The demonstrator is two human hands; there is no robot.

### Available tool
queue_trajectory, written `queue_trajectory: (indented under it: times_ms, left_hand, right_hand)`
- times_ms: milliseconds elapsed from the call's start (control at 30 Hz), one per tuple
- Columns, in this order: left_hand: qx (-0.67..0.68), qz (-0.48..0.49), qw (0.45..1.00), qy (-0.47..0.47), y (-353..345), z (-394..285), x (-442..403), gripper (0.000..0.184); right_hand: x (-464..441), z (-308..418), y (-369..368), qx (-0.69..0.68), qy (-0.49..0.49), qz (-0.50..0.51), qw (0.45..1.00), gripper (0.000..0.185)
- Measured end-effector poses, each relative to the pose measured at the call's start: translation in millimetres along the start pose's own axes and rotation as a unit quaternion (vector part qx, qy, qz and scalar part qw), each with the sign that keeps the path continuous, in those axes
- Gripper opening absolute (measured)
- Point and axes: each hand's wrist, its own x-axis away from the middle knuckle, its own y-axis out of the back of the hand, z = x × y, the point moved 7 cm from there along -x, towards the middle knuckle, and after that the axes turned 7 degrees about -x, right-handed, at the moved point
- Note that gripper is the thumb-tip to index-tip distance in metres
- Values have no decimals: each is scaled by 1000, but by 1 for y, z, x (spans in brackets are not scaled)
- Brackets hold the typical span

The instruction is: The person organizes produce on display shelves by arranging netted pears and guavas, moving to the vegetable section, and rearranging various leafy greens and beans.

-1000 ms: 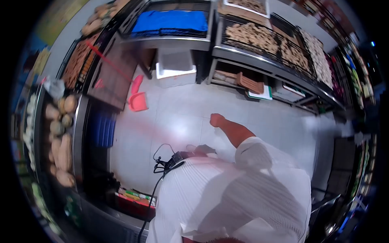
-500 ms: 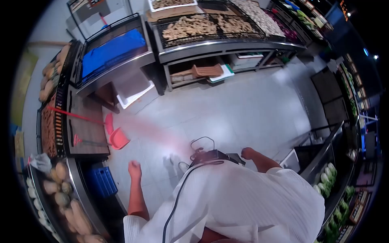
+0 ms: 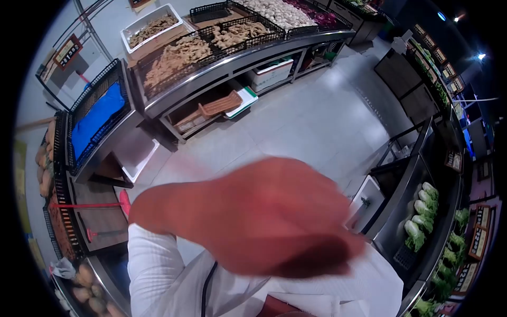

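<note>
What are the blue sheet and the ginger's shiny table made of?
The blue sheet looks like thin, fairly dull plastic or cloth; its soft creases would fit both. The ginger's table looks like smooth, polished metal, probably steel: its front edge is silvery grey and shines in bright streaks.
</note>
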Motion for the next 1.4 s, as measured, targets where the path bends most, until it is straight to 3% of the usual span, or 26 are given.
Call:
queue_trajectory:
  times_ms: [67,167,300,367,500,600,767,867,933,1033,1233,1400]
  left_hand:
    - [-28,35,997,-65,-35,7,-63,31]
    - [-111,38,982,-149,-51,26,-121,38]
    - [-81,-128,965,-216,-62,92,-144,10]
    - [-59,-193,959,-197,-57,122,-154,6]
    - [-51,-234,965,-106,-16,189,-155,6]
    - [-109,-226,963,-101,31,232,-148,6]
    - [-184,-203,952,-135,120,310,-150,6]
    - [-201,-191,947,-165,167,364,-165,6]
    - [-213,-184,942,-180,193,404,-178,6]
    - [-205,-185,941,-197,214,460,-199,6]
    - [-159,-189,942,-229,210,563,-258,6]
    - [-141,-202,942,-230,186,646,-322,6]
  right_hand:
    - [-1,-33,50,-106,-111,-55,987,38]
    - [-56,-108,103,9,-13,-68,998,38]
    - [-48,-154,192,-41,-69,-123,989,34]
    - [-42,-177,215,-95,-97,-125,983,32]
    - [-67,-211,196,-101,-188,-21,977,32]
    - [-94,-204,174,-141,-195,47,969,31]
    - [-171,-181,189,-5,-56,118,991,31]
    - [-188,-140,272,-109,-208,42,971,35]
    - [-211,-108,326,-142,-169,-104,970,30]
    - [-246,-64,382,-233,-116,-229,938,31]
    - [-287,-5,425,-195,-98,-195,956,32]
    - [-311,-86,413,-147,-117,-173,967,36]
